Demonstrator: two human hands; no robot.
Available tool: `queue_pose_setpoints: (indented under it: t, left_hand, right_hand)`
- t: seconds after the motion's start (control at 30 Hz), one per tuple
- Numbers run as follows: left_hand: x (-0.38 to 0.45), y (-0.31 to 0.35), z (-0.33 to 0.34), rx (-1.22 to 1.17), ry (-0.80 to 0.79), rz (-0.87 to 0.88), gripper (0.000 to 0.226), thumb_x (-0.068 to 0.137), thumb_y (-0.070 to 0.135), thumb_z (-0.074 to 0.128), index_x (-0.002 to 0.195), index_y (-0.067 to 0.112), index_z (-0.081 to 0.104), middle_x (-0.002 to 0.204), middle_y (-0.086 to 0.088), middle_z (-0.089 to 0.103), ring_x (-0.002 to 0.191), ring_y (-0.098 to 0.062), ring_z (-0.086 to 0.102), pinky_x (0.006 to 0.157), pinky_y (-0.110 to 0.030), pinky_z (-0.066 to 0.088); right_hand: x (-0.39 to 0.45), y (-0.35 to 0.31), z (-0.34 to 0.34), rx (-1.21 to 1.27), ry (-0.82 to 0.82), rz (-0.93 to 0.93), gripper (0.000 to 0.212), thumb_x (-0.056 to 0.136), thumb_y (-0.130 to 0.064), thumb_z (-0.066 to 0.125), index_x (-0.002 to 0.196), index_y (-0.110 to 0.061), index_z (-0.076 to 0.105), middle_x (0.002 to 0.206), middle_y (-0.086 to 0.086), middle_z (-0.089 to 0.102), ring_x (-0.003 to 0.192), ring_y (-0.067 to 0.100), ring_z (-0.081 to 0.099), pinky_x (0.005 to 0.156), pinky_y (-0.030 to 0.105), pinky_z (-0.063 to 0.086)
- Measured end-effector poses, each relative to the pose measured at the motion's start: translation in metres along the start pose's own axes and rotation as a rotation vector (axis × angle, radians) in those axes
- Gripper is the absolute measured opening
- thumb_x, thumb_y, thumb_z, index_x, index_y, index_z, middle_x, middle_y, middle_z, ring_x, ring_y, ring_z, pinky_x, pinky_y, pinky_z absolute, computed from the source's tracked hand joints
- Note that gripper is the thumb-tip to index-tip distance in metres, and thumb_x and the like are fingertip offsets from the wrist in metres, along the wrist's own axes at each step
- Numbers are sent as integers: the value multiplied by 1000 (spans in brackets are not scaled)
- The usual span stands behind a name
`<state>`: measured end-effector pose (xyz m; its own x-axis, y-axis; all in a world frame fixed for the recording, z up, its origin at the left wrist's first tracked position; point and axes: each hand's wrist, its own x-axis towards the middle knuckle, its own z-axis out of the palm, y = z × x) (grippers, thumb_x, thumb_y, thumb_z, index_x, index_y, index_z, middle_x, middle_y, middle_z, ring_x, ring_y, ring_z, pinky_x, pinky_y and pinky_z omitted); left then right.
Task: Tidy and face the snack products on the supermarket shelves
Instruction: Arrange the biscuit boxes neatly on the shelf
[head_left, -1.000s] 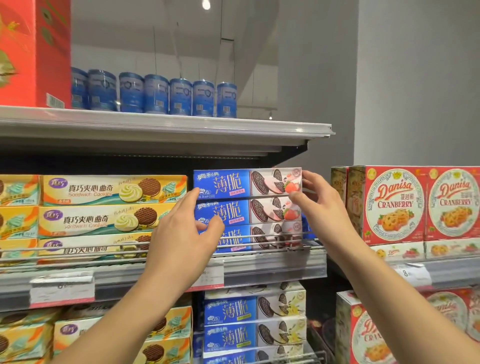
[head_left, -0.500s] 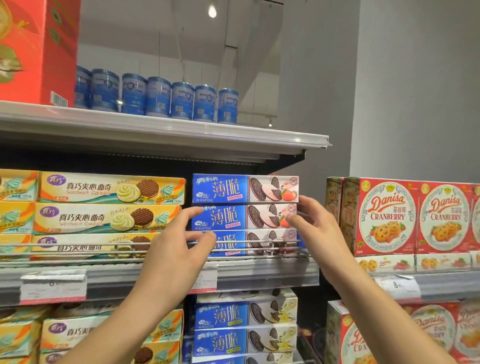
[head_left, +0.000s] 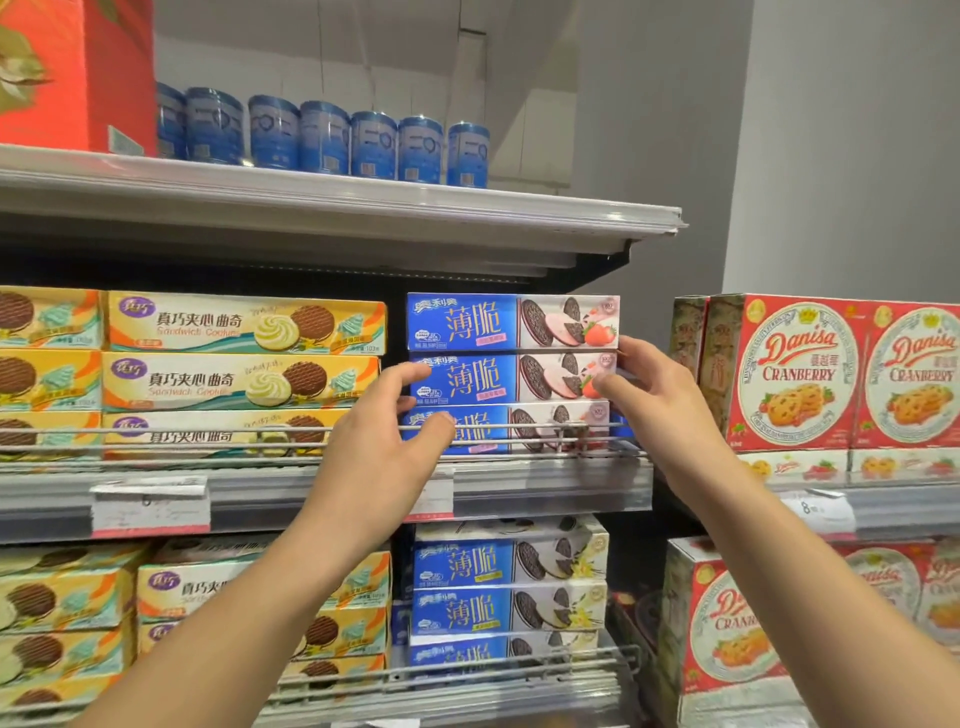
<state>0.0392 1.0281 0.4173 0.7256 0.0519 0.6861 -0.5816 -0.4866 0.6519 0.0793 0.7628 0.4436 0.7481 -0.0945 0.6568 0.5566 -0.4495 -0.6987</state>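
Note:
Three blue cookie boxes with strawberry pictures are stacked on the middle shelf behind a wire rail. The top box faces front, squared over the middle box, and the bottom box sits slightly further left. My left hand curls round the stack's left end, index finger on the middle box and thumb across the bottom box's front. At the other end, my right hand pinches the middle box, thumb on its face and fingers behind its end.
Yellow sandwich cookie boxes fill the shelf to the left, and red Danisa cranberry boxes stand on the right. Blue tins and a red carton line the top shelf. More blue boxes sit on the shelf below.
My right hand has dropped from the top box's right end to the middle box. The left hand has stayed at the stack's left end. The top box now lies squarer.

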Motion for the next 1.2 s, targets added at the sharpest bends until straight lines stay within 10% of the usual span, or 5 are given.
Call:
queue_pose_setpoints:
  t: [0.43,0.57,0.83,1.2]
  left_hand:
    - [-4,-9,-1,-16,33,62,42,97,32,63,137,29,54,133,14,59,123,0,53,85,-14,45]
    - [-30,-25,-21,77,56,145,44,90,37,58,133,32,57,152,16,48,132,4,48,98,-14,44]
    - [-71,-73,-61,469,104,258,58,91,25,56,147,23,47,166,12,27,153,-5,21,122,-15,13]
    - [-109,-160,-139,871,-53,251,69,92,30,52,155,7,36,168,-16,20,156,-34,16,121,-59,23]
  right_hand:
    - [-18,-14,-1,-350,7,-75,62,95,-38,62,152,-24,42,144,-14,54,123,9,57,112,35,41]
    - [-73,-18,14,-597,246,-458,48,94,-27,57,140,-11,55,133,8,63,120,28,60,98,40,48]
    - [-136,6,113,-741,-127,-735,57,88,-29,58,140,-4,57,144,15,58,135,34,53,111,52,43]
    - [-150,46,158,-721,-202,-612,58,89,-21,63,145,-6,54,165,17,28,155,36,22,114,60,37]
